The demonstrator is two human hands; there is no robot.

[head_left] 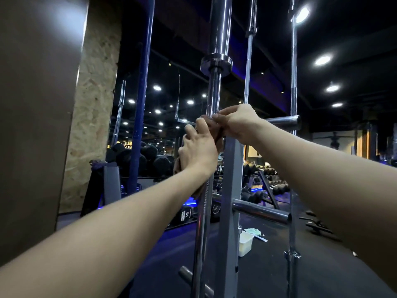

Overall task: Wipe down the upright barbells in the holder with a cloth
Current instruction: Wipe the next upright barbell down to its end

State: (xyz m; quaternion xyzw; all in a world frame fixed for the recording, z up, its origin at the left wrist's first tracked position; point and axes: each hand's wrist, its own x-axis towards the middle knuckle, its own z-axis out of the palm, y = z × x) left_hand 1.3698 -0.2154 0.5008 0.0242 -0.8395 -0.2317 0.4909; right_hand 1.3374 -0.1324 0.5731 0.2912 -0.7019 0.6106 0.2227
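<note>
A chrome barbell (214,91) stands upright right in front of me, its thick sleeve and collar at the top. A brown cloth (217,131) is wrapped round its shaft at about chest height. My left hand (198,151) grips the cloth from the left, with a tail of it hanging under my wrist. My right hand (235,122) pinches the cloth's upper edge against the bar. Two more upright barbells stand to the right, one (249,67) farther back and one (293,100) near the right side. The grey holder post (231,179) rises just right of my hands.
Chrome pegs (281,122) stick out of the post to the right. A white tub (245,243) and a pale green rag (253,231) lie on the dark floor. A mirror and dumbbell racks (266,179) fill the back. A brown wall (38,104) closes the left.
</note>
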